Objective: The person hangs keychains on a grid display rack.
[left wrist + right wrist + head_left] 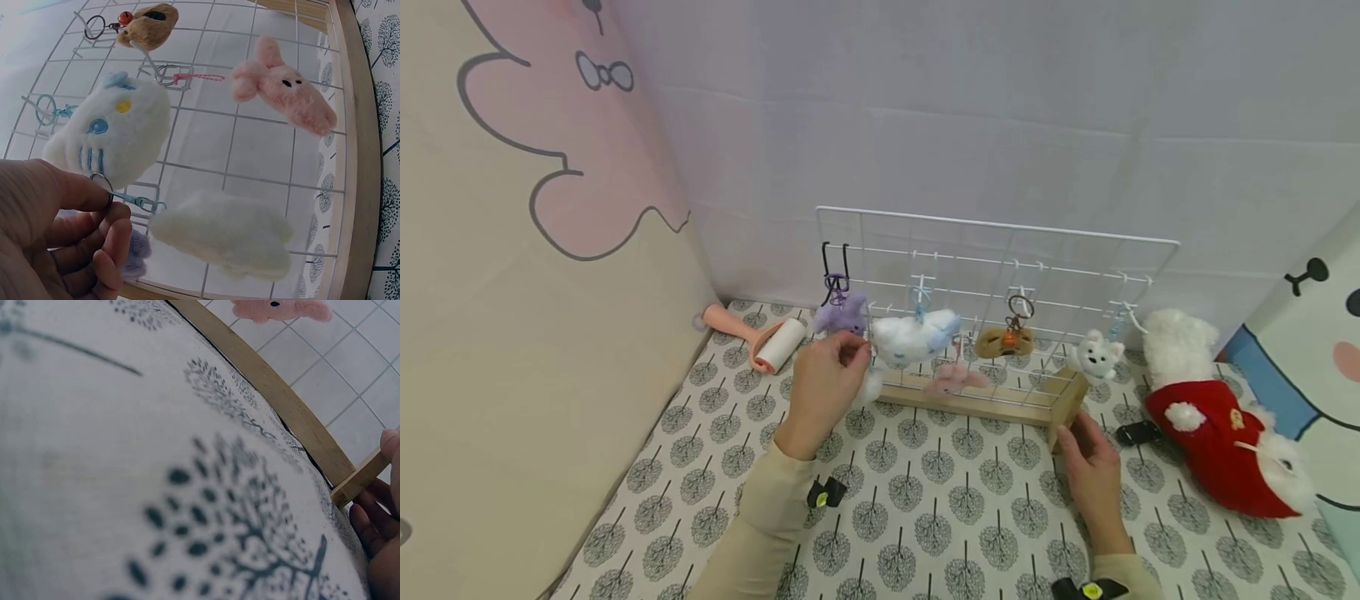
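Note:
My left hand (pixel 829 379) pinches a metal key ring (pixel 102 181) between thumb and index finger, at the left part of a white wire grid rack (pixel 996 223). From that ring a light-blue strap leads to a white plush keychain (pixel 219 234), which hangs low before the grid. Close by hang a white-and-blue plush (pixel 917 335) and a purple plush (pixel 842 314), partly covered by my fingers. At the rack's right end, my right hand (pixel 1092 475) grips the wooden foot (pixel 359 481), thumb on one side and fingers on the other.
A brown plush (pixel 1004 342), a pink plush (pixel 955 379) and a small white dog plush (pixel 1097 356) hang farther right. A lint roller (pixel 781 344) lies left of the rack. On the right lies a large white plush in red clothing (pixel 1210 433), near a small black object (pixel 1138 433).

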